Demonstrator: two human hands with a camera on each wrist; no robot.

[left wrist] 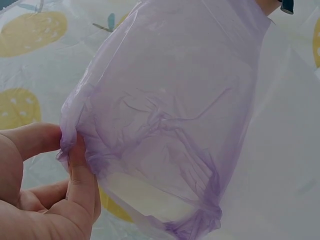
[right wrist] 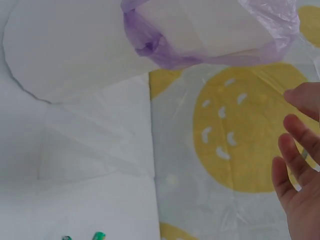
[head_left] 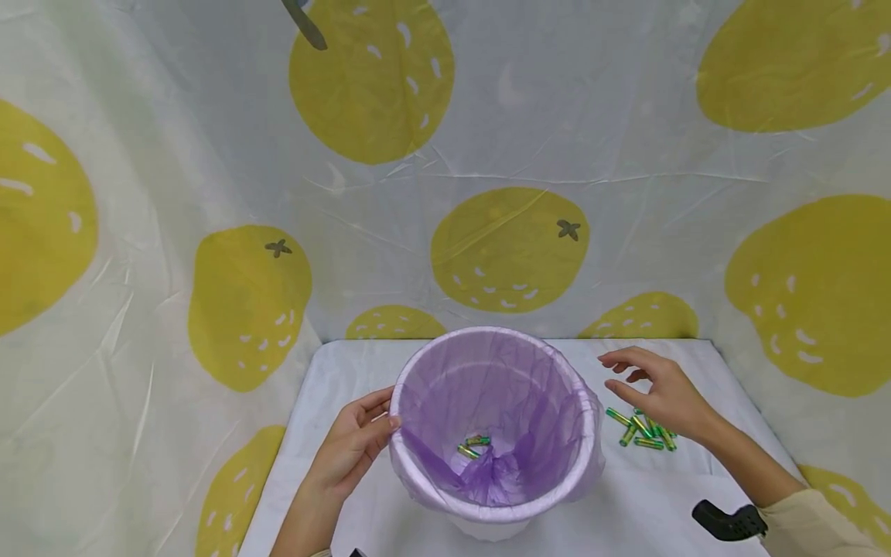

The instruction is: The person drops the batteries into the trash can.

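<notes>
A white bin [head_left: 487,531] lined with a purple plastic bag [head_left: 501,371] stands at the table's front middle. My left hand [head_left: 351,445] grips its left rim, thumb over the edge; the left wrist view shows those fingers [left wrist: 80,175] pinching the bag-covered rim. Inside, on the bag's bottom, lie a few green-and-gold batteries [head_left: 477,441]. To the right of the bin my right hand [head_left: 664,391] hovers with nothing in it, its fingers spread and slightly bent. Just below that hand a loose pile of similar batteries [head_left: 649,444] lies on the table, partly hidden by it.
The table [head_left: 362,363] has a white cover. Behind it and at both sides hangs a pale curtain [head_left: 515,116] printed with yellow fruit. A black strap-like device [head_left: 729,521] sits at the right wrist.
</notes>
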